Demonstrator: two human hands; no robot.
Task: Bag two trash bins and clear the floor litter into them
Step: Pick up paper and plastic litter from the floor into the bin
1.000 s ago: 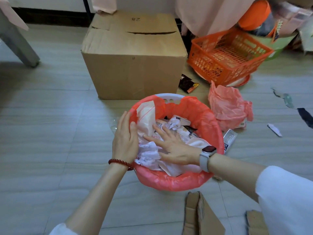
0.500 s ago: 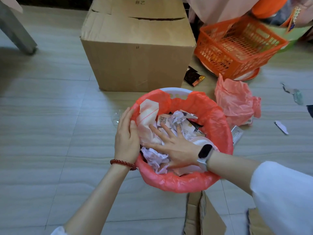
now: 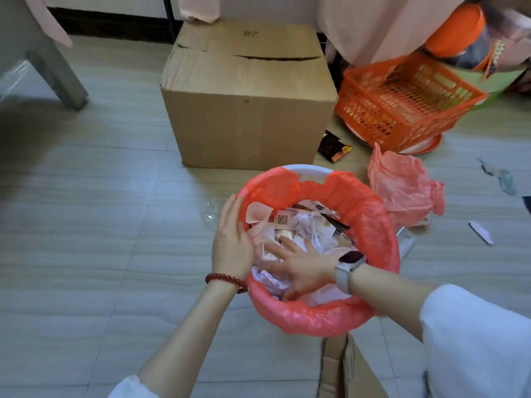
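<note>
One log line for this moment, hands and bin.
left hand: flat on bin rim | right hand: pressing paper trash down | red bag: fitted

Red bag hides most of the bin; flattened cardboard cropped below

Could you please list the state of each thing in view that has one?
Trash bin: lined, nearly full.
Red liner: folded over the rim.
Left hand: open, flat against the rim.
Right hand: open, pressing the paper litter.
Cardboard box: closed.
Orange basket: tilted.
Loose red bag: crumpled on floor.
</note>
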